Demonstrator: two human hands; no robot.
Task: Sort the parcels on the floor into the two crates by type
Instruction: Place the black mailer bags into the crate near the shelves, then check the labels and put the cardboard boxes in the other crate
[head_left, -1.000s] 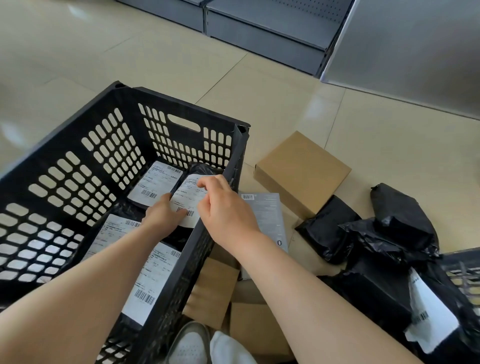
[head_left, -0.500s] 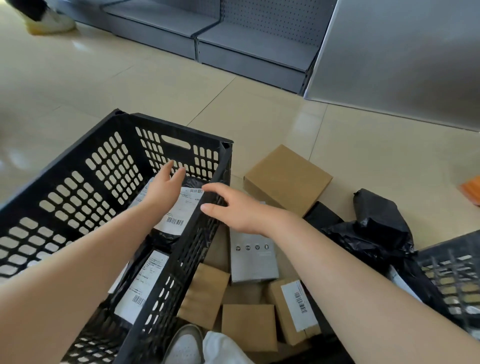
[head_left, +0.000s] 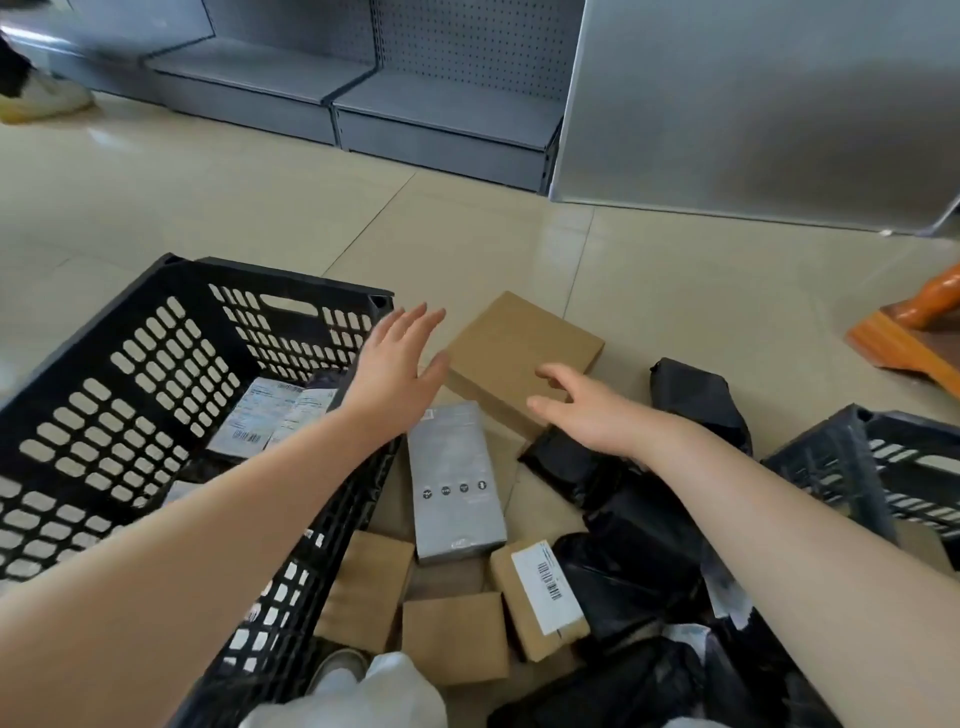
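Beige tiled floor (head_left: 649, 270), glossy, grout lines visible. Resting on it: black perforated crate (head_left: 130, 395) at left, second black crate (head_left: 883, 467) at right edge, and between them a loose heap of parcels — large brown carton (head_left: 524, 343) farthest out, grey box (head_left: 454, 483), several small brown boxes (head_left: 454, 639), black poly mailers (head_left: 639, 545). Grey shelving base (head_left: 441, 130) stands along the far side; an orange wooden piece (head_left: 909, 343) at far right.

Head view looks down, seemingly close, over floor (head_left: 675, 270)

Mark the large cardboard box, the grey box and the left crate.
large cardboard box (head_left: 519, 348), head view, top face.
grey box (head_left: 452, 467), head view, top face.
left crate (head_left: 291, 278), head view, far rim.
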